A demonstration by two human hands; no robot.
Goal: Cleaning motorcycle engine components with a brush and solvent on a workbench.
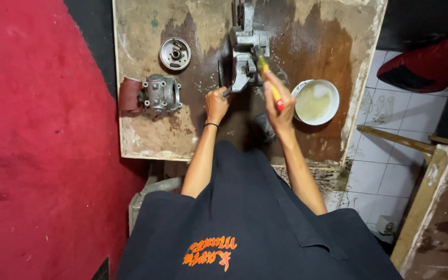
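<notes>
1. Tabletop: stained, worn board seen from above, with a red wall or floor surface to its left and white tiles to its right.
2. Metal engine part: large grey casting at the upper middle of the tabletop, both hands at its lower end.
3. White bowl: round, holding pale cloudy liquid, standing just right of the right hand.
4. Cylinder block: grey, with bolt holes, lying left of the hands; a dark red roll touches its left side.
5. Round metal cover: small disc above the cylinder block, apart from it.
6. Right hand: grip closed around a brush with a yellow handle and red end, its tip against the metal engine part.
7. Left hand: grip closed on a thin dark rod at the lower left edge of the metal engine part; a black band circles the wrist.
</notes>
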